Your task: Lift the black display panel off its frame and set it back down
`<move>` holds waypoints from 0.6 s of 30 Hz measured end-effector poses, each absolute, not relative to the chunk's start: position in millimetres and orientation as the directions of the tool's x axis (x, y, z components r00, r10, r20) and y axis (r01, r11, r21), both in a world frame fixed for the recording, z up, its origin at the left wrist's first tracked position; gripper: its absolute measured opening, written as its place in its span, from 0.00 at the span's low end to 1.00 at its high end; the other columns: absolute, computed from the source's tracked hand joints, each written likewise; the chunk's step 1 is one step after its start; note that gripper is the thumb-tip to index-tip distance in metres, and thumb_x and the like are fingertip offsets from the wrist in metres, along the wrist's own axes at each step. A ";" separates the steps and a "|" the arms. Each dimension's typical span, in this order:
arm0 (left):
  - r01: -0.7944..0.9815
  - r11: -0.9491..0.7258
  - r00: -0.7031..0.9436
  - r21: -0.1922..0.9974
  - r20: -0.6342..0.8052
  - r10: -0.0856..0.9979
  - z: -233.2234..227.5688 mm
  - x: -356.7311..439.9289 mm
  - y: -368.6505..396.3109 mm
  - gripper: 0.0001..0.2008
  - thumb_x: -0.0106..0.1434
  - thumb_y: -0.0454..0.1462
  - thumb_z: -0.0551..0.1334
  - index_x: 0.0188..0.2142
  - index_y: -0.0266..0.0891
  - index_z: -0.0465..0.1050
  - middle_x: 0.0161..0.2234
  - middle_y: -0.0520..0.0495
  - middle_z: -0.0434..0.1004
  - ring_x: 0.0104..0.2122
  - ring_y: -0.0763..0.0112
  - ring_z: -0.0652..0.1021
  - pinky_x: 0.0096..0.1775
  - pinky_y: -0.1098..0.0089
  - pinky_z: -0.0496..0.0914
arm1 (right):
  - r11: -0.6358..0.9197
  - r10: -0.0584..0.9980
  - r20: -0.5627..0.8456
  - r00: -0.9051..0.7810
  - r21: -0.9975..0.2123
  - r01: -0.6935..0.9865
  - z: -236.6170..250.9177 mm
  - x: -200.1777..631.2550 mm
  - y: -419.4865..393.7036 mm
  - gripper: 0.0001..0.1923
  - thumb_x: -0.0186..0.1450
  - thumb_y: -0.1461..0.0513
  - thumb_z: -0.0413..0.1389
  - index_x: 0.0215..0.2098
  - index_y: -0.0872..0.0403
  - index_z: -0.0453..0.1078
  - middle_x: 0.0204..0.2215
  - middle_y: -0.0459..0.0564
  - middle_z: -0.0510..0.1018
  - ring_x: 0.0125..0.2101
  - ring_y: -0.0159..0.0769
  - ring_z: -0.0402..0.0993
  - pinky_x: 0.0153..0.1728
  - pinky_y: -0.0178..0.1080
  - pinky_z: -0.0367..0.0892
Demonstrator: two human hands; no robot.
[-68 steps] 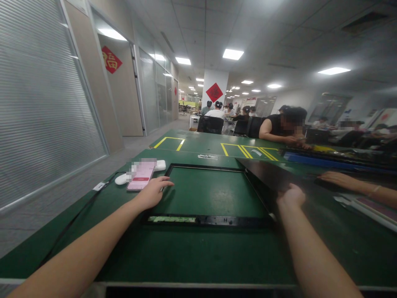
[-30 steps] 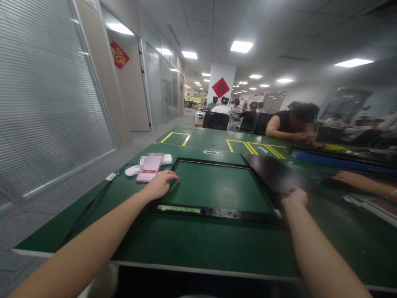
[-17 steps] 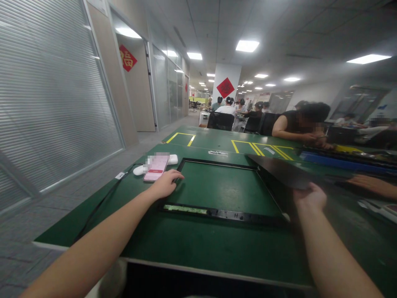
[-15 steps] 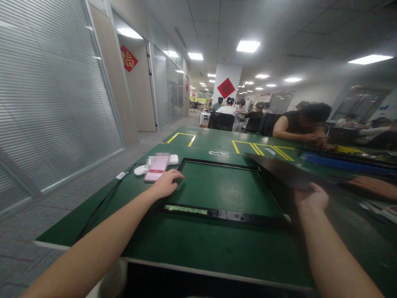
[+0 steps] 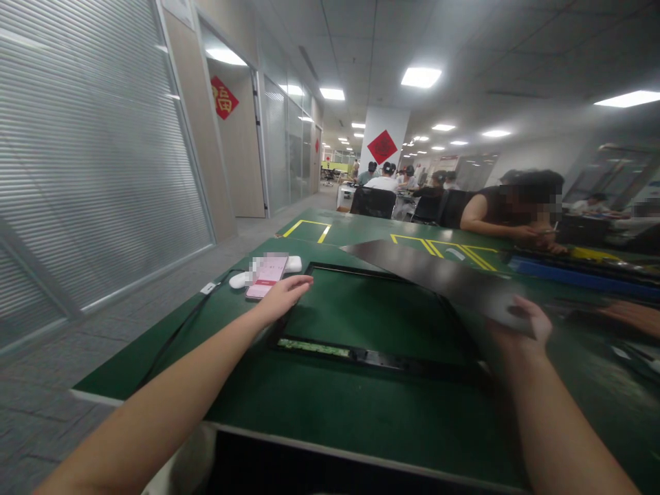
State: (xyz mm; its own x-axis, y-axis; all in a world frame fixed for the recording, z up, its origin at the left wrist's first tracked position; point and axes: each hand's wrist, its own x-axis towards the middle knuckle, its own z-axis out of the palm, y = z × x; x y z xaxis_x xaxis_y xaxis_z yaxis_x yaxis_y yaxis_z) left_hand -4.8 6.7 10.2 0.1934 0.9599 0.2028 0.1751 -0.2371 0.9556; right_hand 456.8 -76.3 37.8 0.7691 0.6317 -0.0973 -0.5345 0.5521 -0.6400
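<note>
My right hand (image 5: 529, 328) grips the right end of a thin dark flat panel (image 5: 423, 272), thumb on top. The panel is raised and tilted over the far right part of a black rectangular frame (image 5: 407, 363), hiding some of its far and right sides. The frame lies on the green table (image 5: 330, 419), and a green circuit-board strip (image 5: 314, 347) runs along the left of its near side. At the frame's left side is my left hand (image 5: 282, 297), fingers stretched out and holding nothing. Whether it touches the frame, I cannot tell.
A phone (image 5: 267, 277) lies left of the frame beside a white object (image 5: 293, 263). A black cable (image 5: 180, 337) trails over the table's left edge. Yellow tape (image 5: 433, 246) marks the far side. A co-worker (image 5: 510, 206) sits across; another person's hand (image 5: 632, 313) is at right.
The panel has swung up and left, its far end now reaching over the frame's far side. My right hand has turned with it. My left fingers have straightened.
</note>
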 end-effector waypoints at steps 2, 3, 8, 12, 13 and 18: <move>-0.001 -0.138 0.181 0.990 0.136 0.974 10.2 -3.4 6.9 0.21 0.59 0.47 0.66 0.47 0.36 0.77 0.47 0.37 0.81 0.47 0.57 0.80 0.53 0.59 0.70 | 0.532 0.677 -0.070 0.733 -0.641 -0.553 36.3 455.8 -76.7 0.09 0.54 0.68 0.54 0.33 0.58 0.73 0.35 0.54 0.78 0.33 0.40 0.77 0.37 0.43 0.77; -0.075 -0.096 0.179 0.993 0.108 0.978 10.6 -3.1 7.0 0.21 0.61 0.48 0.65 0.48 0.35 0.76 0.46 0.37 0.82 0.46 0.59 0.81 0.51 0.61 0.71 | 0.524 0.681 -0.071 0.729 -0.647 -0.553 35.6 455.5 -77.1 0.10 0.54 0.68 0.54 0.34 0.59 0.73 0.36 0.54 0.78 0.33 0.40 0.77 0.37 0.44 0.77; -0.327 0.051 0.187 0.944 0.011 0.982 19.3 -2.3 3.6 0.16 0.68 0.44 0.60 0.48 0.33 0.74 0.40 0.38 0.83 0.37 0.65 0.83 0.43 0.67 0.75 | 0.489 0.637 -0.097 0.765 -0.716 -0.498 31.5 458.9 -77.5 0.10 0.52 0.69 0.57 0.33 0.58 0.74 0.34 0.52 0.79 0.30 0.38 0.77 0.34 0.40 0.77; -0.417 0.109 0.181 0.902 -0.035 0.983 31.3 -1.7 -5.0 0.14 0.68 0.39 0.60 0.48 0.32 0.74 0.28 0.45 0.81 0.25 0.71 0.80 0.37 0.68 0.76 | 0.460 0.620 -0.093 0.779 -0.761 -0.457 21.2 466.4 -72.5 0.09 0.49 0.70 0.60 0.30 0.58 0.74 0.29 0.49 0.78 0.27 0.36 0.76 0.31 0.36 0.76; -0.426 0.092 0.169 0.900 -0.021 0.985 33.6 -2.0 -7.2 0.13 0.67 0.38 0.60 0.48 0.32 0.74 0.24 0.48 0.79 0.22 0.73 0.78 0.36 0.69 0.76 | 0.436 0.637 -0.088 0.765 -0.778 -0.452 18.4 467.7 -71.3 0.09 0.49 0.70 0.61 0.30 0.58 0.74 0.28 0.49 0.78 0.27 0.36 0.76 0.29 0.36 0.75; -0.410 -0.001 0.097 0.912 0.044 0.994 37.2 -5.9 -12.1 0.15 0.61 0.33 0.64 0.48 0.34 0.74 0.23 0.51 0.76 0.20 0.75 0.75 0.31 0.72 0.75 | 0.375 0.637 -0.111 0.763 -0.820 -0.432 11.3 471.2 -69.1 0.09 0.48 0.70 0.62 0.29 0.59 0.73 0.23 0.46 0.75 0.21 0.32 0.71 0.21 0.32 0.70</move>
State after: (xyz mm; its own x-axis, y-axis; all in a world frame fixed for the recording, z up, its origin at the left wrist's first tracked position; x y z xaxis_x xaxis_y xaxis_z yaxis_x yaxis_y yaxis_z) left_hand -5.9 -12.1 37.2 0.0970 0.9943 0.0444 -0.4101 -0.0008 0.9121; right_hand 471.2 -69.1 11.3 0.7627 0.6372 -0.1108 -0.4322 0.3746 -0.8203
